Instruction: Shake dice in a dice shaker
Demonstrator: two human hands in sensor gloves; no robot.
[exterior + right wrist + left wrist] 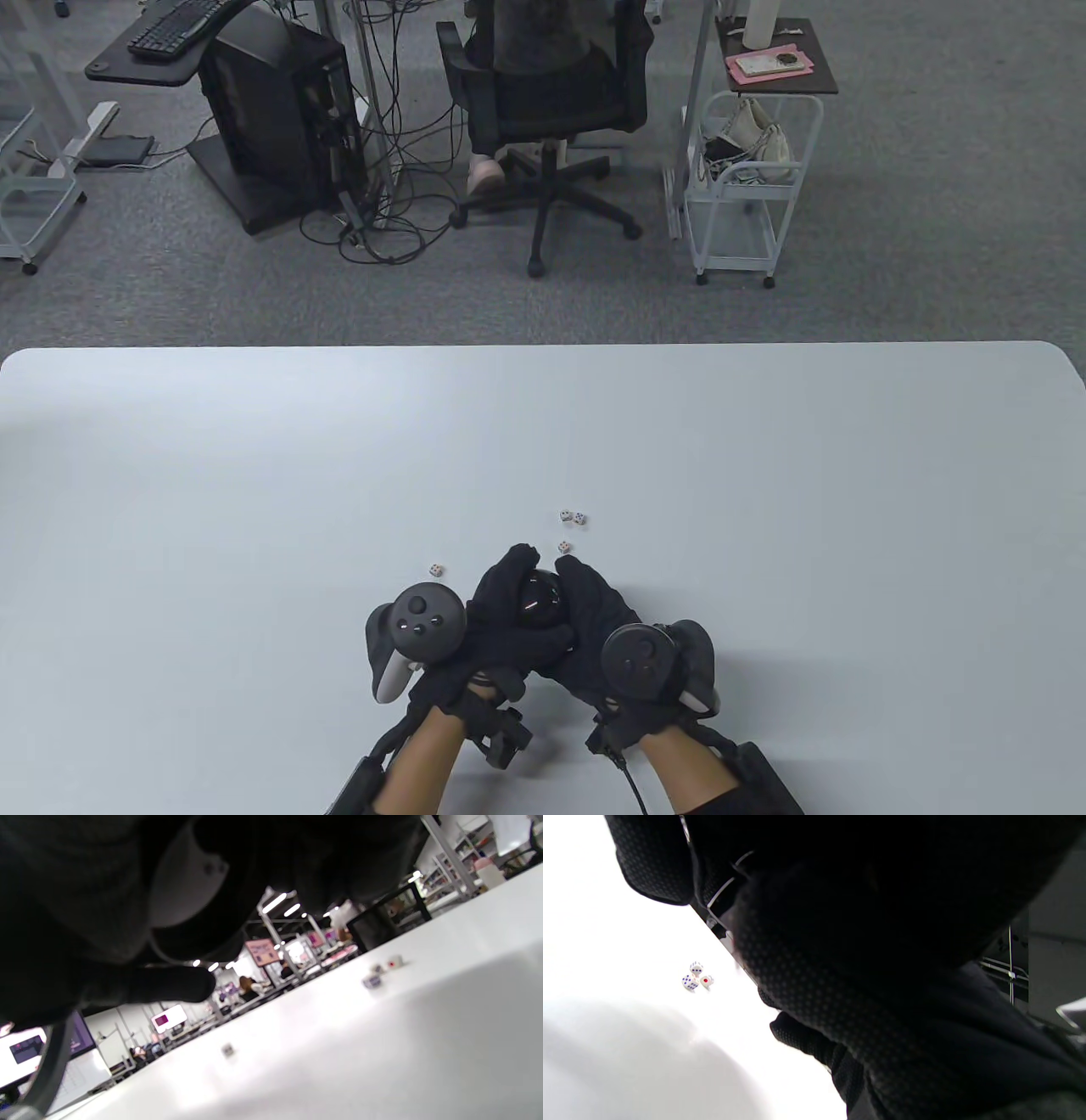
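Observation:
A black round dice shaker (540, 601) is held just above the white table (254, 475), near its front edge. My left hand (496, 604) grips it from the left and my right hand (596, 604) grips it from the right, fingers wrapped around it. Several small white dice lie on the table beyond the hands: one (435, 570) to the left, a pair (573, 517) further out, and one (563, 548) just past my fingertips. Three dice (696, 977) show in the left wrist view. The right wrist view shows the cluster (382, 971) and the lone die (228, 1049). The shaker's inside is hidden.
Beyond the table's far edge stand an office chair (547, 102), a computer tower (276, 110) with cables, and a white wire cart (747, 187).

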